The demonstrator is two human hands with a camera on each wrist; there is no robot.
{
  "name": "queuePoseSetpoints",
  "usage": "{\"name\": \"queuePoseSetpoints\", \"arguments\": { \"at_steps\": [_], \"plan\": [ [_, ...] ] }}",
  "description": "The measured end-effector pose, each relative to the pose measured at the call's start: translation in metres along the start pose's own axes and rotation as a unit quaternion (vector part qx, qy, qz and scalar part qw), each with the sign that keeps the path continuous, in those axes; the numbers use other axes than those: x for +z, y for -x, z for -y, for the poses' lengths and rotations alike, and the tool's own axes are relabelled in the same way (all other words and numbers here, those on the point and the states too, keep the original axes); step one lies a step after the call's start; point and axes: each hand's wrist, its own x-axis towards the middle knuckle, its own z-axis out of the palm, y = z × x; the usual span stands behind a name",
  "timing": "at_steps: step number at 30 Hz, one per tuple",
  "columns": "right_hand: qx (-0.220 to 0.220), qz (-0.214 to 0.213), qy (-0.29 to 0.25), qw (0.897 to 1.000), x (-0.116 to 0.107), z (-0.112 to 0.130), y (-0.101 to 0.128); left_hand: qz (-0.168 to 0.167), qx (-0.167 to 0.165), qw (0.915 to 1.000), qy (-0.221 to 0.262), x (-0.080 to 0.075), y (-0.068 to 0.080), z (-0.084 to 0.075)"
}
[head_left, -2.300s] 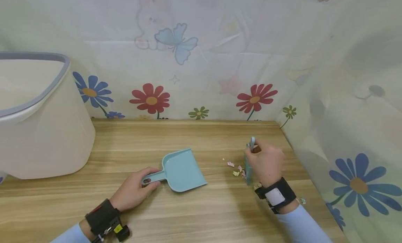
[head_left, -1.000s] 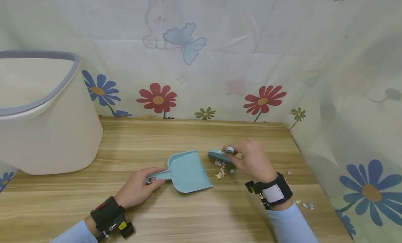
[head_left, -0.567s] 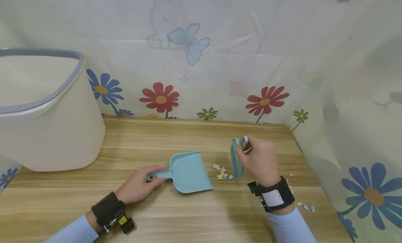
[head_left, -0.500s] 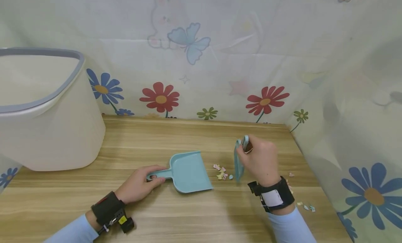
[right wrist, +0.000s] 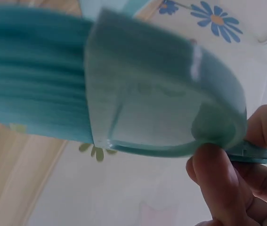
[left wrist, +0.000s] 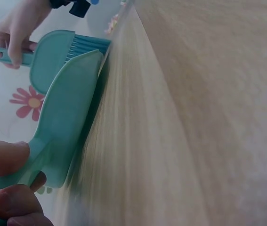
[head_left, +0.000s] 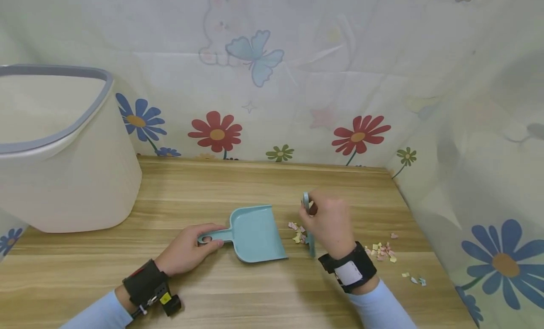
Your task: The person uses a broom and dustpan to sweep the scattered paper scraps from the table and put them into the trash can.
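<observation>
A teal dustpan lies flat on the wooden table, mouth facing right. My left hand grips its handle; in the left wrist view my fingers curl round that handle beside the pan. My right hand grips a small teal brush held upright, bristles down on the table just right of the pan's mouth. Small coloured paper scraps lie between the brush and the pan. The right wrist view is filled by the brush, pinched in my fingers.
A large white bin with a grey rim stands at the left rear of the table. More paper scraps lie right of my right wrist, and a few near the right edge. A flowered curtain closes the back and right.
My right hand has swept the brush leftward, closer to the dustpan's mouth. That uncovered a cluster of scraps to the right of my wrist. The left hand and dustpan stayed still.
</observation>
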Motion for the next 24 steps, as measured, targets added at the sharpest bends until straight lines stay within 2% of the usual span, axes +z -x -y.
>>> {"name": "queuePoseSetpoints", "arguments": {
  "at_steps": [4,8,10,16,24],
  "plan": [
    [0.003,-0.009,-0.065,0.998,0.003,0.006,0.001,-0.003,0.004,1.0,0.002,0.001,0.0,0.0],
    [0.035,-0.023,-0.157,0.987,-0.001,0.007,0.0,-0.006,0.004,1.0,-0.003,0.001,0.0,-0.001],
    [0.044,-0.029,-0.178,0.983,-0.003,0.006,-0.001,-0.006,0.002,1.0,-0.005,0.001,-0.001,-0.001],
    [0.04,-0.036,-0.137,0.989,-0.004,0.002,-0.004,-0.004,-0.003,1.0,-0.003,0.001,0.0,-0.004],
    [0.042,-0.027,-0.082,0.995,0.007,0.002,-0.002,-0.005,-0.006,1.0,-0.002,0.001,-0.001,-0.005]
  ]
}}
